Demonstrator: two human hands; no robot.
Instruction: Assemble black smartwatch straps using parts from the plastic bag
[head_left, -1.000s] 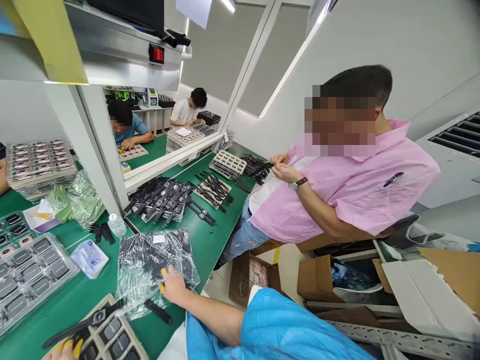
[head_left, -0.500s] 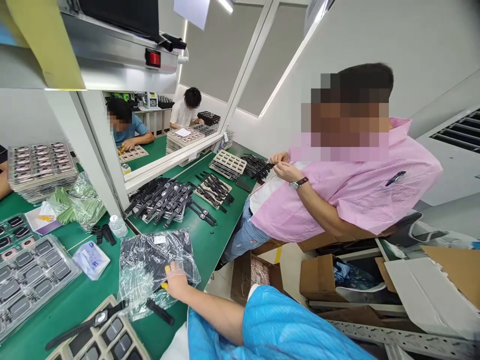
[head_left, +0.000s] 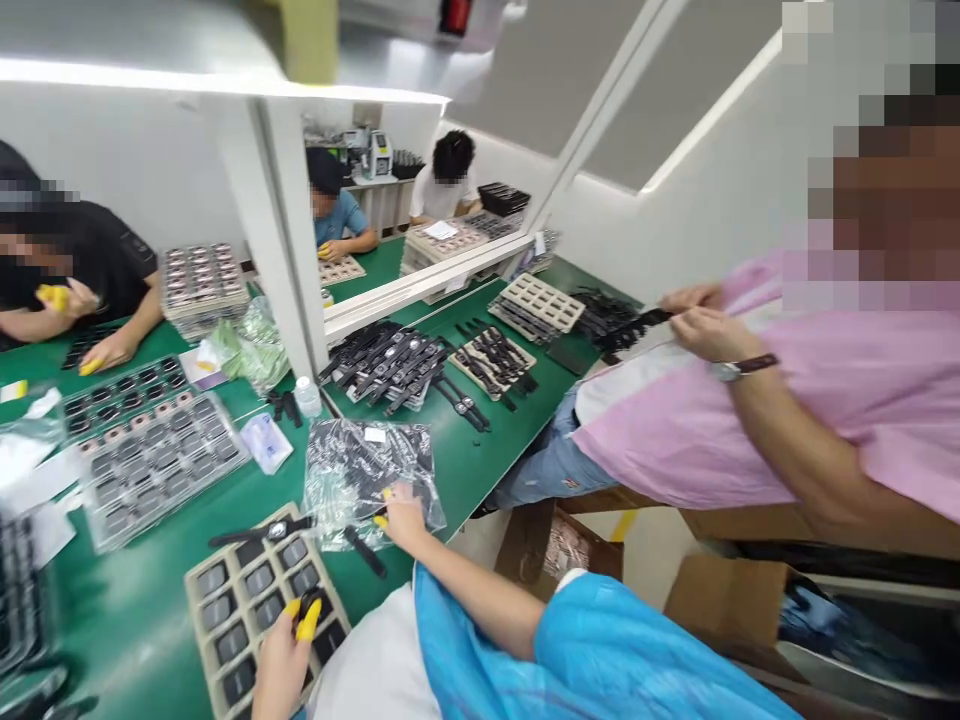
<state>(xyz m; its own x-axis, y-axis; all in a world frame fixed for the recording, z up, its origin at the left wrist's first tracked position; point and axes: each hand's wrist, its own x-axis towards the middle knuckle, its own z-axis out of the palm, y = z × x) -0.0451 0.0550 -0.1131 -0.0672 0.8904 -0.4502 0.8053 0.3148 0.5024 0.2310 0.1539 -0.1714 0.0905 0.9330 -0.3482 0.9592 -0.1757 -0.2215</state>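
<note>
My left hand (head_left: pixel 282 655), with yellow finger covers on thumb and finger, pinches a small dark watch part (head_left: pixel 310 598) over the right side of a beige tray (head_left: pixel 247 598). Dark square watch bodies sit in the tray's compartments. A watch with black straps (head_left: pixel 276 530) lies across its far edge. My right hand (head_left: pixel 405 515) rests on a clear plastic bag (head_left: pixel 345 500) of black straps; its covered thumb and finger are apart on the film. Beside that hand, a loose black strap (head_left: pixel 365 551) lies at the bag's near edge.
A heap of strapped watches (head_left: pixel 390 362), a small bottle (head_left: pixel 307 397), a tissue pack (head_left: pixel 267 442) and a clear tray (head_left: pixel 157 465) stand on the green table. A person in a pink shirt (head_left: pixel 847 400) handles black straps at right. Others sit opposite.
The view has swung left, bringing my left hand with the dark part and more of the beige tray into sight. My right hand stays at the bag.
</note>
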